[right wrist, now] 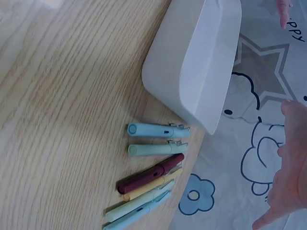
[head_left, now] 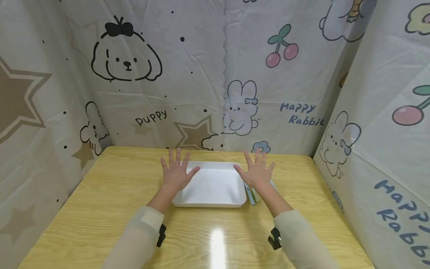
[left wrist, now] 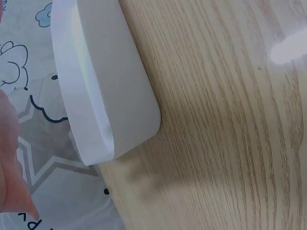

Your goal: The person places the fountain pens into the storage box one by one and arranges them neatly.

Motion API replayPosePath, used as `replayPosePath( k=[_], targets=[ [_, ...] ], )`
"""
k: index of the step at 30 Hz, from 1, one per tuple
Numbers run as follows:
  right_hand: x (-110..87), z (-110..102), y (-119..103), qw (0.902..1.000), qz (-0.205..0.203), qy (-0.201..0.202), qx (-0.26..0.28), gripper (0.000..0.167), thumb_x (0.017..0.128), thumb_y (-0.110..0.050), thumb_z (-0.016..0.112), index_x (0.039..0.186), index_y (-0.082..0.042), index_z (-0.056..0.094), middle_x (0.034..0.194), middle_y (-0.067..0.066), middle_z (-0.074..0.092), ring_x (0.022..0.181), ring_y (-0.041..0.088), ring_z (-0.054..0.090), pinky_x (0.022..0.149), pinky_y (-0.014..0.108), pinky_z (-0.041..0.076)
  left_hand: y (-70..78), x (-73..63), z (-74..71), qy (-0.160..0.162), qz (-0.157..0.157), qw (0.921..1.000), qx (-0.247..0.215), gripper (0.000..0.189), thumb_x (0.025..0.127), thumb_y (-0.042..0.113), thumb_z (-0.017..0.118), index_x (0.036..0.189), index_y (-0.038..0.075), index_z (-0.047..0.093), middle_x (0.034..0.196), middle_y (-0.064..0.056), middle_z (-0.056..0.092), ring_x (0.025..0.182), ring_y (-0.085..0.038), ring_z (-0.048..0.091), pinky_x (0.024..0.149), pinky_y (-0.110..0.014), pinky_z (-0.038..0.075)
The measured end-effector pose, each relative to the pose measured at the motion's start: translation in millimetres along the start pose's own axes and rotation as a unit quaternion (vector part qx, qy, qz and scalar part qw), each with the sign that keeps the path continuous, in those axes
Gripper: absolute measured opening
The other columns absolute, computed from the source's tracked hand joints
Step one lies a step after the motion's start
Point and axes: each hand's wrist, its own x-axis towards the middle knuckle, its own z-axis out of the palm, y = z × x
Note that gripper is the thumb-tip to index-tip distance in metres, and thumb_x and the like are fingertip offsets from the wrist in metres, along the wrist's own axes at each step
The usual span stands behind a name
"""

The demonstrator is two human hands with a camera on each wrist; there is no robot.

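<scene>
A white rectangular tray [head_left: 211, 186] lies on the table with bare inside. My left hand [head_left: 176, 175] is held over its left side, fingers spread and thumb pointing inward. On the other side, my right hand [head_left: 258, 173] hovers above the tray's right edge with its fingers spread too. Neither hand grips anything. Below the right hand, several capped pens lie side by side: in the right wrist view, a blue pen [right wrist: 156, 130], a green pen [right wrist: 156, 149], a dark red pen [right wrist: 151, 175], a yellow pen [right wrist: 153, 184] and others. The head view hides most of them behind the right hand.
The wood-grain table [head_left: 117, 216] reaches back to a printed cloth [head_left: 191, 74] with cartoon animals, which also hangs on both sides. Dark wrist devices, such as the right one [head_left: 275, 238], sit at both sleeves. A bright light reflection shows near the front.
</scene>
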Motion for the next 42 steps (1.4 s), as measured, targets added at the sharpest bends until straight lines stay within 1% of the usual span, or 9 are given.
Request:
replayPosePath(
  k=[9, 15, 18, 22, 26, 30, 34, 37, 42],
  targets=[
    [1.6, -8, 32, 0.9996, 0.011, 0.023, 0.012, 0.080, 0.089, -0.070, 0.028, 0.152, -0.023, 0.012, 0.156, 0.021, -0.007, 0.142, 0.043, -0.008, 0.103, 0.074, -0.001, -5.2, 2.0, -3.8, 0.008, -0.002, 0.9999, -0.009, 0.081, 0.089, 0.071, 0.024, 0.152, 0.022, 0.009, 0.157, -0.013, -0.009, 0.141, -0.038, -0.020, 0.109, -0.065, -0.009],
    [1.3, -5, 50, 0.9994, 0.021, 0.023, 0.016, 0.079, 0.090, -0.066, 0.029, 0.151, -0.019, 0.013, 0.155, 0.024, -0.003, 0.142, 0.044, -0.006, 0.105, 0.072, 0.004, -17.4, 1.9, -3.8, 0.005, -0.014, 0.9998, -0.015, 0.081, 0.090, 0.070, 0.025, 0.152, 0.020, 0.010, 0.157, -0.016, -0.009, 0.142, -0.039, -0.016, 0.109, -0.066, -0.005],
    [1.4, -5, 57, 0.9993, 0.018, 0.030, 0.016, 0.077, 0.092, -0.062, 0.032, 0.151, -0.015, 0.016, 0.154, 0.027, 0.004, 0.141, 0.045, 0.002, 0.106, 0.070, 0.013, -24.4, 0.4, -5.1, 0.003, -0.023, 0.9991, -0.036, 0.081, 0.091, 0.068, 0.026, 0.152, 0.018, 0.010, 0.157, -0.017, -0.009, 0.141, -0.040, -0.016, 0.108, -0.067, -0.004],
    [0.3, -6, 67, 0.9985, 0.014, 0.047, 0.026, 0.073, 0.094, -0.054, 0.039, 0.148, -0.009, 0.023, 0.150, 0.030, 0.018, 0.137, 0.047, 0.018, 0.100, 0.068, 0.027, -32.5, -1.1, -6.7, 0.005, -0.028, 0.9967, -0.075, 0.081, 0.092, 0.065, 0.029, 0.152, 0.014, 0.010, 0.156, -0.020, -0.007, 0.142, -0.043, -0.012, 0.107, -0.070, 0.001],
    [-2.2, -4, 74, 0.9977, 0.013, 0.050, 0.045, 0.068, 0.094, -0.047, 0.043, 0.145, -0.005, 0.029, 0.145, 0.030, 0.030, 0.128, 0.049, 0.034, 0.096, 0.066, 0.034, -41.4, -2.1, -2.1, 0.002, -0.037, 0.9912, -0.127, 0.080, 0.093, 0.061, 0.033, 0.151, 0.010, 0.011, 0.155, -0.024, 0.001, 0.141, -0.046, -0.001, 0.103, -0.072, 0.014],
    [-3.8, 2, 81, 0.9969, 0.019, 0.043, 0.063, 0.063, 0.095, -0.042, 0.045, 0.142, -0.002, 0.034, 0.139, 0.028, 0.040, 0.123, 0.048, 0.042, 0.096, 0.062, 0.037, -50.5, -5.4, 6.1, -0.006, -0.040, 0.9793, -0.198, 0.077, 0.096, 0.053, 0.037, 0.149, 0.004, 0.013, 0.153, -0.028, 0.008, 0.139, -0.049, 0.010, 0.101, -0.070, 0.024],
    [-5.2, 6, 88, 0.9955, 0.019, 0.044, 0.082, 0.060, 0.094, -0.038, 0.048, 0.140, -0.001, 0.037, 0.135, 0.028, 0.046, 0.120, 0.046, 0.045, 0.094, 0.059, 0.040, -57.0, -7.7, 14.0, -0.010, -0.046, 0.9611, -0.272, 0.076, 0.096, 0.048, 0.042, 0.148, 0.000, 0.014, 0.152, -0.028, 0.015, 0.137, -0.047, 0.019, 0.107, -0.061, 0.024],
    [-6.0, 8, 92, 0.9941, 0.022, 0.040, 0.099, 0.059, 0.094, -0.037, 0.049, 0.139, 0.000, 0.039, 0.134, 0.028, 0.047, 0.118, 0.046, 0.047, 0.092, 0.058, 0.042, -60.2, -7.6, 19.5, -0.009, -0.067, 0.9422, -0.328, 0.078, 0.095, 0.049, 0.044, 0.147, -0.001, 0.015, 0.150, -0.028, 0.019, 0.136, -0.046, 0.023, 0.110, -0.057, 0.025],
    [-5.4, 13, 98, 0.9911, 0.037, 0.021, 0.126, 0.059, 0.094, -0.036, 0.047, 0.139, 0.001, 0.038, 0.137, 0.028, 0.044, 0.120, 0.047, 0.045, 0.094, 0.057, 0.041, -63.3, -7.8, 28.0, -0.008, -0.112, 0.9054, -0.409, 0.079, 0.093, 0.050, 0.047, 0.148, 0.003, 0.016, 0.150, -0.026, 0.021, 0.134, -0.046, 0.027, 0.108, -0.054, 0.030]
  ],
)
